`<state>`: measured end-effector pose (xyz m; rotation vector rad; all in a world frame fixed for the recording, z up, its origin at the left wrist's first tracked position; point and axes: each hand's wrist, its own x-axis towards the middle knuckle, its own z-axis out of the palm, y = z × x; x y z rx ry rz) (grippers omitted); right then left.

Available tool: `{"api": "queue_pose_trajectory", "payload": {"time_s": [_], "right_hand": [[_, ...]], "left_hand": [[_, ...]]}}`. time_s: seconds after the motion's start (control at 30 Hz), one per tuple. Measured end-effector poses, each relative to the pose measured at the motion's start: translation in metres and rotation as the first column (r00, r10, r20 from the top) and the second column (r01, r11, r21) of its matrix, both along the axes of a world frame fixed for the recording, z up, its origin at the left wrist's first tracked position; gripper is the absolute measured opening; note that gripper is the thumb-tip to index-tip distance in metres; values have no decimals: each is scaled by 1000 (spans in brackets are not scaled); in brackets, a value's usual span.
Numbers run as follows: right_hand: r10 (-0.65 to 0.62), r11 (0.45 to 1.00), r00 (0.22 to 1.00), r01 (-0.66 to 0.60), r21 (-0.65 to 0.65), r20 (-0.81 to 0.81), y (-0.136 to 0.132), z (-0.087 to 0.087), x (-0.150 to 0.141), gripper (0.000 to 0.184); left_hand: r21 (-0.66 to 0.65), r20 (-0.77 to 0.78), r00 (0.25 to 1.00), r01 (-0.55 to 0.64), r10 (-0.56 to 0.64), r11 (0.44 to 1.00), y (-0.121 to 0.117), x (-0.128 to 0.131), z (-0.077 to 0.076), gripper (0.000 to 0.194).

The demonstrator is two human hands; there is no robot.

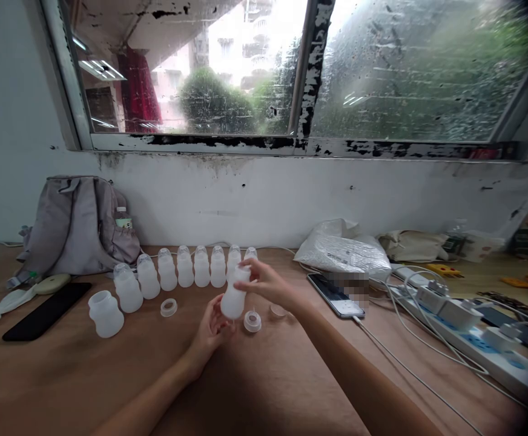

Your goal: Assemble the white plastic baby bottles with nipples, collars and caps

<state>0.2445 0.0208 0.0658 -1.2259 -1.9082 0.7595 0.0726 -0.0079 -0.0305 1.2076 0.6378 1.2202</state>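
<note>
A frosted white baby bottle (234,301) is tilted in front of me, raised a little off the table or just touching it; I cannot tell which. Fingers of my right hand (268,284) close around its upper end. Against its lower left side, my left hand (209,336) curls its fingers and thumb. Just right of the bottle lies a clear nipple with its collar ring (252,321). Another clear ring (168,307) rests to the left, and a clear round piece (278,310) sits partly hidden by my right wrist. An uncapped bottle (105,313) stands farther left.
Several capped bottles (184,266) form a row along the back. A black phone (48,310) and a grey backpack (80,227) are at left. On the right are a charging phone (334,295), a silver bubble bag (343,251) and a power strip (464,336) with loose cables.
</note>
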Motion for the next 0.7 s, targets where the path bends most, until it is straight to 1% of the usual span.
{"api": "queue_pose_trajectory", "payload": {"time_s": [0.03, 0.07, 0.1, 0.13, 0.17, 0.2, 0.23, 0.3, 0.37, 0.43, 0.5, 0.57, 0.6, 0.63, 0.7], "right_hand": [[-114, 992, 993, 115, 58, -25, 4, 3, 5, 46], [-249, 959, 967, 253, 124, -46, 7, 6, 12, 48], [-374, 907, 926, 378, 187, -61, 11, 8, 19, 51], [-467, 850, 882, 467, 244, -62, 15, 9, 27, 55], [-525, 812, 850, 514, 278, -39, 19, 9, 34, 56], [-554, 799, 832, 528, 287, 12, 23, 6, 41, 55], [-560, 809, 824, 520, 275, 86, 26, 2, 47, 52], [-533, 845, 802, 494, 202, 269, 33, -11, 57, 44], [-502, 861, 768, 486, 149, 398, 39, -25, 62, 40], [-493, 860, 738, 494, 130, 461, 44, -36, 66, 39], [-485, 862, 730, 491, 123, 482, 46, -41, 68, 45], [-508, 855, 719, 490, 172, 475, 47, -40, 67, 53], [-540, 840, 708, 490, 234, 455, 47, -38, 66, 55], [-580, 815, 698, 488, 312, 421, 46, -34, 63, 54], [-632, 757, 702, 470, 454, 327, 43, -25, 55, 44]], "left_hand": [[-20, 1, 1000, -24, 24, 1000, 2, 0, -3, 60], [-41, -4, 999, -42, 41, 998, 5, 0, -7, 60], [-55, -10, 999, -54, 54, 997, 6, 0, -9, 59], [-61, -14, 998, -58, 57, 996, 7, 0, -11, 58], [-59, -18, 998, -58, 57, 997, 7, 0, -12, 57], [-56, -23, 998, -55, 54, 997, 7, 0, -12, 56], [-55, -29, 998, -51, 50, 997, 7, 0, -12, 55], [-60, -33, 999, -34, 32, 998, 6, -1, -11, 53], [-78, -23, 999, -41, 39, 996, 6, -1, -10, 52], [-96, -15, 998, -56, 55, 994, 6, -2, -11, 51], [-104, -12, 998, -63, 63, 993, 7, -1, -12, 50], [-101, -14, 998, -64, 62, 993, 8, -1, -13, 50], [-99, -17, 998, -65, 64, 993, 8, -1, -14, 50], [-97, -19, 998, -68, 66, 993, 8, -1, -14, 49], [-95, -23, 997, -73, 71, 993, 9, -1, -15, 49]]}}
